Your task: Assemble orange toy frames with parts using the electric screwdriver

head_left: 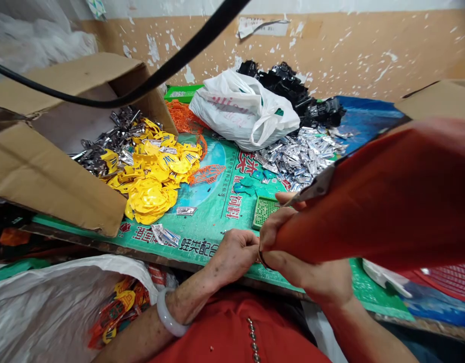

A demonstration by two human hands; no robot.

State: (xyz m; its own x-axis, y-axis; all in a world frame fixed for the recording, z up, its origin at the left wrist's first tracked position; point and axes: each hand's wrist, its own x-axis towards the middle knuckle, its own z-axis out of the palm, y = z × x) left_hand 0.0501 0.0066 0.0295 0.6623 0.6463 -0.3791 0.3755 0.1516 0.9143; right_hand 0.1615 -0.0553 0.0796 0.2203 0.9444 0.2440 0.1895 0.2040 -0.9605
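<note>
My left hand (234, 253), with a pale bangle (171, 313) on its wrist, is closed in a pinch at the table's front edge. What it pinches is too small to make out. Against its fingertips sits my right hand (298, 262), fingers curled and thumb pressed in. A large red tapering thing (376, 201) covers part of it, and its kind does not show. Between both hands a thin dark curved edge (263, 260) is visible. Just beyond them lies a small green perforated basket (264, 212).
Yellow plastic pieces (151, 199) spill from a tipped cardboard box (54, 176). Silvery pieces (302, 156) lie beside a white plastic bag (243, 111), with black parts (285, 88) behind. A black cable (156, 75) crosses overhead. An open white sack (47, 297) stands lower left.
</note>
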